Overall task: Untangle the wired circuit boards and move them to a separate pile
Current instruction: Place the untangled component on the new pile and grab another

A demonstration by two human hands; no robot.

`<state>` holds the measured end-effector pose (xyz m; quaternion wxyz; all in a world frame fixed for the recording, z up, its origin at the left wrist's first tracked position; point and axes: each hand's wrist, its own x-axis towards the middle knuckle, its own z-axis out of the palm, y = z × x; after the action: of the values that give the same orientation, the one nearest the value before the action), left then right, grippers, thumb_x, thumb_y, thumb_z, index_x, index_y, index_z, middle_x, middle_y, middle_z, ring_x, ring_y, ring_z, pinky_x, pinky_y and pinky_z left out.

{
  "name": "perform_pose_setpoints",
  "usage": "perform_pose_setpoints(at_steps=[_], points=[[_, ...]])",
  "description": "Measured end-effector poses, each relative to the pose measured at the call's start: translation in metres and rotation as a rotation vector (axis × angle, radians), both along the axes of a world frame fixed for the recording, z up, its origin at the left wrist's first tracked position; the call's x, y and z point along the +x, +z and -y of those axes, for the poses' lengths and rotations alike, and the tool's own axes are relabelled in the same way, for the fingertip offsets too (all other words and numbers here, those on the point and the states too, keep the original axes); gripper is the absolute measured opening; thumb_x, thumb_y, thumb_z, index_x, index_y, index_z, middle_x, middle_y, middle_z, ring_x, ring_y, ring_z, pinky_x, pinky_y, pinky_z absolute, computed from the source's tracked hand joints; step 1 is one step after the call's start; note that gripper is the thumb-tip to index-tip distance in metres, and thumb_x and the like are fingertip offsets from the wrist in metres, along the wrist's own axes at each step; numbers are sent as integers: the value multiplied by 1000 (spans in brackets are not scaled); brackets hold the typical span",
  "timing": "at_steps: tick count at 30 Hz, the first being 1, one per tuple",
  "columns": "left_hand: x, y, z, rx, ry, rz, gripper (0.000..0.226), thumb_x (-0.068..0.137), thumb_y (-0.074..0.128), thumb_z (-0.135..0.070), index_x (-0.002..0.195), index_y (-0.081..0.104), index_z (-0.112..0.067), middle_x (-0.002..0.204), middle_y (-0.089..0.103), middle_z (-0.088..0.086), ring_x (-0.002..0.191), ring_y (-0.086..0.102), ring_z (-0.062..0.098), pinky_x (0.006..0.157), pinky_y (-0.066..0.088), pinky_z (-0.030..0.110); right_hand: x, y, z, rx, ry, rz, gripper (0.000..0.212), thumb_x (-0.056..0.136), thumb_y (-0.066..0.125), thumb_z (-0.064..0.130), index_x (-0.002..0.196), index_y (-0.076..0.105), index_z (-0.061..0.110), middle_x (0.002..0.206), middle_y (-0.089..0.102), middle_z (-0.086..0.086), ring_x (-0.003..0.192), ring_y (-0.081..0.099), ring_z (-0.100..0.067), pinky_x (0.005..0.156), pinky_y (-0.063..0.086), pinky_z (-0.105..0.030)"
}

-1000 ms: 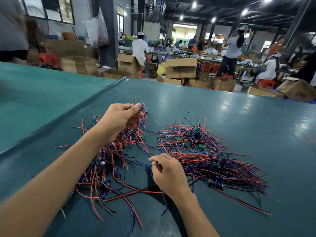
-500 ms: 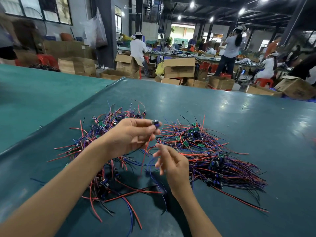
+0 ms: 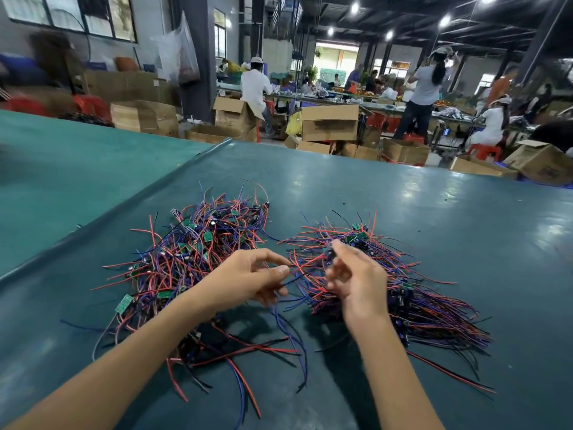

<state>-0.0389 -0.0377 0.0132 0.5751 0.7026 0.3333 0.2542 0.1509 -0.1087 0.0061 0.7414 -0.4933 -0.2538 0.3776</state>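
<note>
The dark teal surface (image 3: 434,212) carried two heaps. On the left lay the larger tangled pile (image 3: 192,256), red, blue and black leads knotted over small green boards. On the right lay the separate pile (image 3: 434,305), its wires combed roughly one way.

Both hands hung between the heaps, just above the separate pile's near edge. The left hand (image 3: 245,280) had its fingers loosely curled, with a gap between thumb and forefinger. A blue lead (image 3: 291,280) ran past its fingertips, but whether that grip had closed on the lead could not be told.

The right hand (image 3: 359,283) was blurred. Its grip looked nearly closed, thumb and forefinger pinching a small dark wired circuit board (image 3: 330,254) over the separate pile.

Such a board was probably very light, with a stiff little body and limp leads that snag on neighbours. The solder joints were likely the weak point, so a hard tug on a caught wire risked tearing one. The safer hold seemed to be the board's edges between two fingertips, with the other hand steadying the trailing leads so they slid free instead of dragging others along.
</note>
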Motion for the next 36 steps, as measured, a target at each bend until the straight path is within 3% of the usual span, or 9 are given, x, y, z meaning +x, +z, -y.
perform_pose_setpoints(at_steps=[3, 6, 11, 14, 16, 20, 23, 30, 36], points=[[-12, -2, -20, 252, 221, -112, 10, 98, 65, -15, 103, 73, -12, 89, 78, 5, 84, 74, 17, 91, 59, 35, 40, 14, -16, -85, -207, -195, 24, 84, 76, 11, 61, 68, 12, 53, 58, 2, 40, 52, -11, 37, 33, -18], [-23, 2, -42, 500, 423, -271, 11, 95, 64, -21, 100, 75, -24, 92, 74, -11, 84, 67, 2, 79, 48, 18, 73, 16, -35, -151, -249, -313, 15, 91, 66, 5, 79, 60, 8, 65, 60, -3, 54, 60, -14, 38, 40, -18], [-36, -6, -81, 676, 568, -537, 27, 92, 57, -9, 113, 74, -7, 109, 72, 15, 100, 65, 31, 95, 48, 34, 98, 18, -52, -183, -235, -401, 21, 92, 55, -9, 112, 52, -9, 114, 60, -30, 86, 65, -32, 65, 59, -32], [-42, -12, -102, 666, 540, -804, 26, 93, 55, -15, 112, 69, -3, 113, 62, 22, 109, 56, 38, 98, 39, 40, 71, 14, -55, -156, -369, -267, 39, 90, 55, -9, 129, 51, -8, 112, 62, -27, 80, 64, -31, 63, 57, -35], [-43, -11, -107, 628, 491, -930, 23, 95, 55, -24, 100, 65, -3, 106, 58, 19, 108, 54, 37, 93, 39, 40, 32, 1, -47, -134, -434, 73, 45, 92, 55, -2, 136, 53, 8, 94, 70, -7, 70, 66, -18, 57, 54, -32], [-42, -6, -112, 529, 494, -857, 25, 90, 68, -27, 96, 67, -3, 103, 66, 18, 101, 60, 36, 86, 52, 39, -45, -39, -7, 76, -282, 936, 24, 93, 61, 13, 114, 70, 20, 94, 72, 8, 84, 67, -3, 78, 53, -24], [-47, -2, -111, 400, 536, -726, 16, 81, 83, -27, 74, 73, -17, 79, 72, 4, 84, 66, 26, 73, 50, 30, -68, -53, 10, 240, -86, 1334, 22, 88, 61, 11, 104, 76, 16, 94, 71, 3, 75, 66, -12, 66, 54, -24], [-45, -5, -94, 581, 525, -679, 18, 86, 78, -32, 81, 64, -21, 80, 63, -3, 85, 61, 24, 70, 42, 30, -47, -47, 8, 211, -116, 1311, 22, 84, 66, 1, 101, 77, 8, 90, 71, -2, 73, 67, -20, 64, 55, -34], [-34, 13, -69, 562, 498, -156, 18, 81, 83, -22, 88, 67, -22, 77, 65, -3, 69, 61, 10, 72, 48, 26, -46, -49, 6, 219, -96, 1299, 21, 84, 67, 0, 100, 77, 8, 90, 71, 0, 78, 66, -16, 70, 54, -30]])
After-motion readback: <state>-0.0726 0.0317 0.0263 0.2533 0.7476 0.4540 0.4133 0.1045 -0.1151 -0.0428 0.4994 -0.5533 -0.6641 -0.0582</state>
